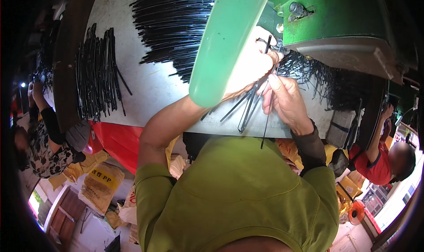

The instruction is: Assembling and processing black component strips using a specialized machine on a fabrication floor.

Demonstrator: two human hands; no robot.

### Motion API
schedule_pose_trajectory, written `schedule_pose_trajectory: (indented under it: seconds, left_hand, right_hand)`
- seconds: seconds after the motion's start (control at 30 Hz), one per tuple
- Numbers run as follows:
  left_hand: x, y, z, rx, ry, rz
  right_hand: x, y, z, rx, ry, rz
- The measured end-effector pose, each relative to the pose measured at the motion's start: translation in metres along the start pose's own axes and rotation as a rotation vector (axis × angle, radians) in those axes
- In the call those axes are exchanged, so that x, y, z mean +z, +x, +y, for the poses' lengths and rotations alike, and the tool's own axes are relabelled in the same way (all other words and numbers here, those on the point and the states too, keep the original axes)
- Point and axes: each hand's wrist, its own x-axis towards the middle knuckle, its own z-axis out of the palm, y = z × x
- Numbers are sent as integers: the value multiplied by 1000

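Beside the green machine, my left hand is closed around thin black strips, one of which stands up past its fingers. Strong light washes out that hand, and a translucent green panel covers part of its wrist. Close on its right, my right hand pinches one thin black strip between thumb and fingers; the strip hangs down past the table's near edge. A few more black strips slant over the table below my left hand.
A broad stack of black strips lies at the far left of the table, with a smaller bundle further left. Under the machine spreads a tangle of thin black pieces. One person is at left, another at right.
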Motion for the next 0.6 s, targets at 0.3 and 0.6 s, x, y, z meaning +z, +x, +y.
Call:
schedule_pose_trajectory:
  seconds: [0.3, 0.6]
  left_hand:
    - [-7, 19, -5, 225, 196, -118]
    - [10, 14, 17, -43, 176, 41]
  right_hand:
    - [-2, 10, -14, -31, 98, 35]
    - [-11, 9, -10, 2, 111, 49]
